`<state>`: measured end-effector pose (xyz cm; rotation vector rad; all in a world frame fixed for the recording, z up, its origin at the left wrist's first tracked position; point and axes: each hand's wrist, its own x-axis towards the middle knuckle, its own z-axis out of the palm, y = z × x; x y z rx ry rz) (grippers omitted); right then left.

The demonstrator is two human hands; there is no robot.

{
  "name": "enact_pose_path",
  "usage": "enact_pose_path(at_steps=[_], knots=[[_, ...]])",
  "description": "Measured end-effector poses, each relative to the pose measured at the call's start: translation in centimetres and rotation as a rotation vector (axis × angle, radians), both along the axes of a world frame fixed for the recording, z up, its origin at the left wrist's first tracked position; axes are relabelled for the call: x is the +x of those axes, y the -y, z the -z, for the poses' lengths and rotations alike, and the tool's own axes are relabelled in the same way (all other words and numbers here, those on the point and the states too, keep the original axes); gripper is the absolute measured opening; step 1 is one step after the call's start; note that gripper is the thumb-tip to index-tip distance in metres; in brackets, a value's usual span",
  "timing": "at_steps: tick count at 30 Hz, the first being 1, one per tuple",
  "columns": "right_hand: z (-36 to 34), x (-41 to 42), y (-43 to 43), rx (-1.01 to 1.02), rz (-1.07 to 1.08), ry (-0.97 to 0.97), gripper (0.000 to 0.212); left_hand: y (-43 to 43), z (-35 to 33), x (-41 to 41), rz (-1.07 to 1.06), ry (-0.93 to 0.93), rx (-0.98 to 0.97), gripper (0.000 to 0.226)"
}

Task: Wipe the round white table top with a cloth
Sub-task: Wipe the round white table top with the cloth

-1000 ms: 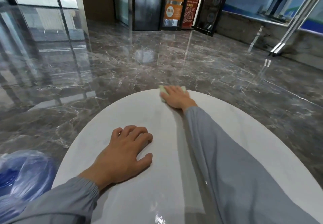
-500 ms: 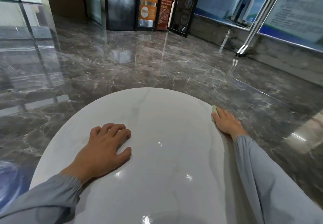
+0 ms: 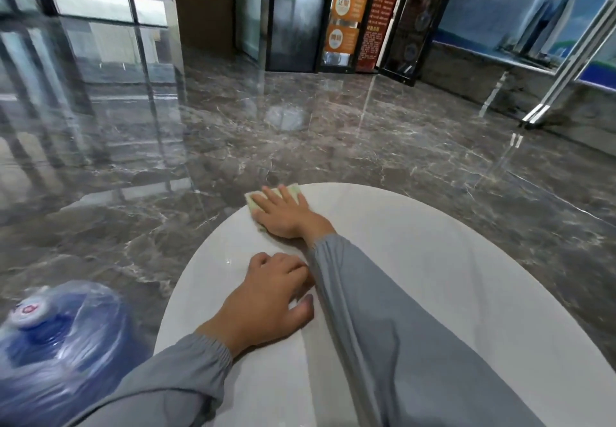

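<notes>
The table top (image 3: 433, 260), round and white with faint grey veining, fills the lower middle of the view; take 6 o'clock as the edge nearest the person. The cloth (image 3: 252, 204), pale green and folded, lies right at the rim at about 11 o'clock. The right hand (image 3: 286, 216) presses it flat with its fingers straight and slightly spread. The left hand (image 3: 266, 296) rests palm down towards 9 o'clock, holding nothing, its fingers loosely bent and touching the right sleeve (image 3: 383, 326).

The likeliest slip is the cloth going over the rim. It is only pinned by a flat palm, not gripped, so a further push towards 11 o'clock could send it onto the floor (image 3: 300, 146). The right forearm lies across the top against the left hand, so a sweep back towards 9 o'clock may snag there, and the sleeve may drag over the wiped surface and smear it. Weight leaned through the left hand near the edge might rock the table; its base is hidden, so I cannot say. A blue water bottle (image 3: 56, 353) stands on the floor just off the table at 8 o'clock, close enough to be knocked.

As for writing, the orange signs (image 3: 346, 3) beyond 12 o'clock carry Chinese characters, too blurred to read with confidence. The red board (image 3: 383, 16) beside them has small print I cannot read. The bottle cap (image 3: 28, 313) bears a red mark, also unreadable.
</notes>
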<state>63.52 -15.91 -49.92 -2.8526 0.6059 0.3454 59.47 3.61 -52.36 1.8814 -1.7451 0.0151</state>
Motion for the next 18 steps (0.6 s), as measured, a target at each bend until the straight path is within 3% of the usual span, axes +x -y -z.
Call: enact_pose_path(at_steps=[2, 5, 10, 15, 18], knots=[[-0.2, 1.6, -3.9, 0.012, -0.149, -0.004, 0.058, -0.9, -0.3, 0.1, 0.06, -0.06, -0.045, 0.012], [-0.4, 0.3, -4.8, 0.039, -0.148, 0.053, 0.058, -3.2, -0.6, 0.3, 0.084, -0.069, -0.003, 0.015], [-0.4, -9.4, 2.1, 0.034, 0.278, 0.148, 0.06, -7.5, -0.6, -0.2, 0.014, -0.005, -0.024, 0.014], [-0.2, -27.8, 10.8, -0.007, 0.756, 0.117, 0.062, -11.3, 1.4, -1.4, -0.053, 0.052, -0.01, 0.022], [0.0, -37.6, 12.6, -0.073, 0.923, 0.095, 0.059, -12.7, 1.7, -2.0, -0.085, 0.062, -0.005, 0.025]])
